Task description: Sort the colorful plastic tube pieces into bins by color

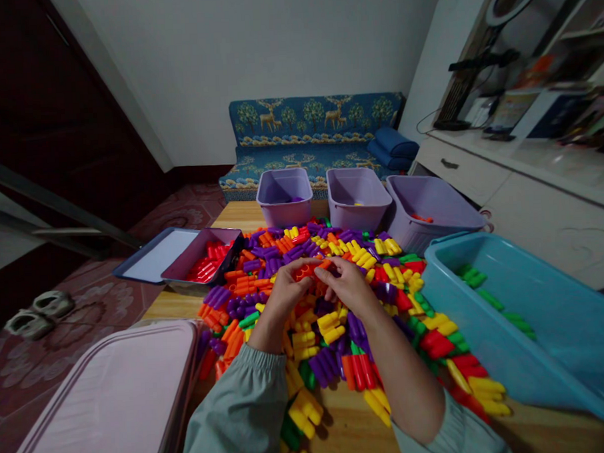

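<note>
Over the middle of a heap of coloured plastic bullet-shaped blocks, my left hand (293, 285) and my right hand (348, 286) come close together. Between them are orange toy blocks (305, 272), tube-like with round open ends, gripped by the fingers of both hands. Fingers partly cover these blocks, so I cannot make out how many pieces there are. Around my wrists lie yellow blocks (330, 327), purple blocks (325, 366) and red blocks (363, 372), many joined side by side in rows.
Behind the heap stand three lilac bins (284, 214), (358, 217), (421, 208) with few blocks inside. A blue tub (486, 325) with green blocks is at right. An open box (236, 243) of red blocks sits left, near a pale lid (124, 394). A patterned sofa (302, 123) stands behind.
</note>
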{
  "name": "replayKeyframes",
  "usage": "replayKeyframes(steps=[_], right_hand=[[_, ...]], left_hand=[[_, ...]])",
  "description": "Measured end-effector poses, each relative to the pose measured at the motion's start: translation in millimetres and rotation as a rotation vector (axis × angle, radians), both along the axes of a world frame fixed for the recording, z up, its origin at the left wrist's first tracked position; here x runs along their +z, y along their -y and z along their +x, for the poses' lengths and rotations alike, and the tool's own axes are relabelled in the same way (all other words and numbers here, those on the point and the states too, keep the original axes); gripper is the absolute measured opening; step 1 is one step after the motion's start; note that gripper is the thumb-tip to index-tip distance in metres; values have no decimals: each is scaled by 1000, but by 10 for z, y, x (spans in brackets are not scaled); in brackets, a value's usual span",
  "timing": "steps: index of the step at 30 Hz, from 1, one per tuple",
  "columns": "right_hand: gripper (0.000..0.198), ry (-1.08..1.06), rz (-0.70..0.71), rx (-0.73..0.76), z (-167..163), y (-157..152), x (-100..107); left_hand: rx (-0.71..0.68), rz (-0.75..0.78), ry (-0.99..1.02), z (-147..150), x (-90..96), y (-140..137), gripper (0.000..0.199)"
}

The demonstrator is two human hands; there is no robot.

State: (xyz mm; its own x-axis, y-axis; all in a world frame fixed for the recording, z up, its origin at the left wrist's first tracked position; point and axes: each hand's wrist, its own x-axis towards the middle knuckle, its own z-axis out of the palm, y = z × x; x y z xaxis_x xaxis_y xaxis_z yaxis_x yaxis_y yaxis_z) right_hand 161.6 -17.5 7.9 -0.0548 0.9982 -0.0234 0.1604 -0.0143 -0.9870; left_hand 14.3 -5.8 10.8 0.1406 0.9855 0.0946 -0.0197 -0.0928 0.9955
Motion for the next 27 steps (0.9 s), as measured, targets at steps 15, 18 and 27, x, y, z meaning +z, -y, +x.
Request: replayKeyframes(steps=[15,18,27], right_hand=[[34,-234,159,-304,25,-25,175],[39,-191,95,-209,-26,0,180],[42,-186,-42,39,-66,46,144]], left_hand=[[-244,-341,589,-65,87,69,80],[-214,-321,589,-61,92,77,85],[-238,-290,442,-60,67,81,91]])
